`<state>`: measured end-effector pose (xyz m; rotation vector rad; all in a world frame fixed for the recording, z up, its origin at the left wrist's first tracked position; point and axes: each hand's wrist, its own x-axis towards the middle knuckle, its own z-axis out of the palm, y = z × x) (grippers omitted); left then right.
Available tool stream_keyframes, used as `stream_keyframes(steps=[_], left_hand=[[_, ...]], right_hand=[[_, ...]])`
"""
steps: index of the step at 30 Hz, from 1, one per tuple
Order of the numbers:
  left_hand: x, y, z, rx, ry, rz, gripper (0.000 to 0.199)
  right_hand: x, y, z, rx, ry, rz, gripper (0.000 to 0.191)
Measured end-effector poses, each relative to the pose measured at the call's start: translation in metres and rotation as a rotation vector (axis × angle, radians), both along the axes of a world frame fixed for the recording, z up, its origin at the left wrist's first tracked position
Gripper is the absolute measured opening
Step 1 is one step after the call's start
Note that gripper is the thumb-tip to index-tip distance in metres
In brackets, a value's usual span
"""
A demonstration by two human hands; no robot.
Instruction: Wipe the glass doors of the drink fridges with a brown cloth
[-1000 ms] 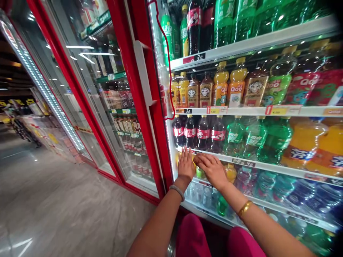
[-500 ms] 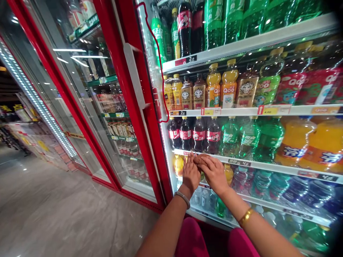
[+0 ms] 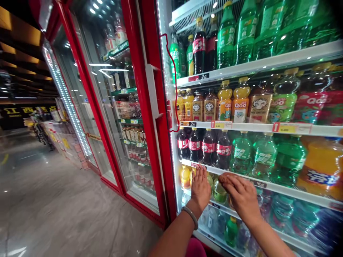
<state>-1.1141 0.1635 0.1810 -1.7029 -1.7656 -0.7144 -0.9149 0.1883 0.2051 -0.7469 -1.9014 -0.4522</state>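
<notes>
My left hand (image 3: pixel 200 188) is stretched out, its fingers straight and the tips at the price strip of a shelf (image 3: pixel 193 164) in the open drinks fridge. To its right my right hand (image 3: pixel 242 196) is closed on a small brown bunched wad (image 3: pixel 227 177), which looks like a cloth and is held against the front edge of the same shelf. My fingers hide part of the wad. Small cola bottles (image 3: pixel 207 147) stand on that shelf just above my hands. Below, behind my hands, are yellow drink bottles (image 3: pixel 185 175) and a green-labelled bottle (image 3: pixel 219 192).
Green soda bottles (image 3: pixel 264 153) and large orange drink bottles (image 3: pixel 325 167) fill the shelf to the right. A red-framed glass door (image 3: pixel 128 89) with a white handle (image 3: pixel 152 91) stands at the left. Grey floor (image 3: pixel 61 203) stretches beyond it.
My hands were together at the shelf edge. Now they are apart, the right hand having moved right with the brown wad. The view has shifted, and things sit lower and farther right.
</notes>
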Motion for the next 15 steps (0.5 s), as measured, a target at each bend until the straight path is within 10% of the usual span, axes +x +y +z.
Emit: stream_keyframes(steps=[4,12,15], left_hand=[[-0.006,-0.011,0.010,-0.054,0.065,-0.021,0.076],[-0.018,-0.032,0.034,0.027,0.120,-0.081,0.068],[-0.028,-0.024,0.035,0.108,0.116,-0.068,0.071]], right_hand=[[-0.003,-0.003,-0.021,-0.026,-0.077,0.101,0.035],[-0.032,0.016,0.089,0.205,-0.007,0.031,0.024],[-0.048,0.021,0.091,0.262,0.012,0.043,0.031]])
